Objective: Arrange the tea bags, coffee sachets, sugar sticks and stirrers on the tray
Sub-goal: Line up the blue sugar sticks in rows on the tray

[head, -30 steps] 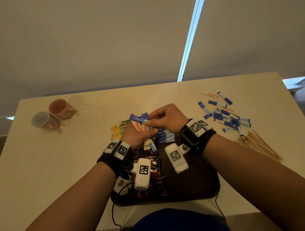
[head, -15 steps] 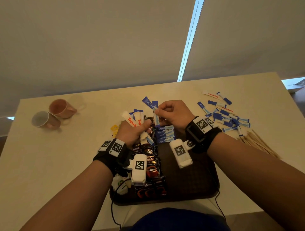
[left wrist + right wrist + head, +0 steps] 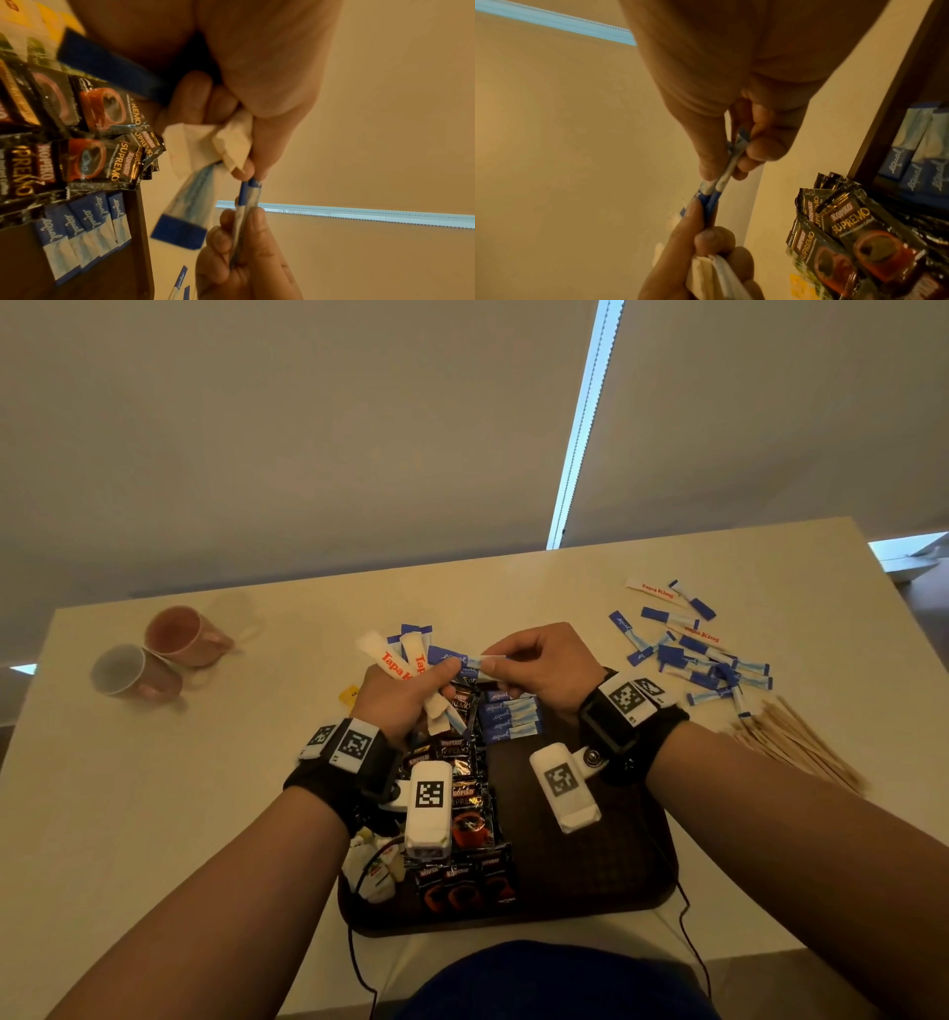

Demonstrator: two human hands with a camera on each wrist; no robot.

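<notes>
A pale, matte surface (image 3: pixel 154 814) is backed by drawn beige blinds. A dark, textured tray (image 3: pixel 606 860) lies at its near edge. On the tray, glossy black coffee sachets (image 3: pixel 470 819) are laid in overlapping rows on the left, with a short row of flat blue-and-white sugar sticks (image 3: pixel 508 719) at the far end; what appear to be tea bags (image 3: pixel 377 870) are partly hidden at the near-left corner. Still off the tray: a scatter of loose sugar sticks (image 3: pixel 693 654) and a pile of thin wooden stirrers (image 3: pixel 791 742) to the right. The task is judged roughly half done. Two pink cups (image 3: pixel 159 654) lie on their sides at far left.

The left hand (image 3: pixel 405 695) is clenched round a fanned bundle of paper sticks (image 3: pixel 398 654), white with orange lettering and blue. The right hand (image 3: pixel 539 665) is closed in a pinch on one blue stick (image 3: pixel 464 657), its other end held at the left thumb.
</notes>
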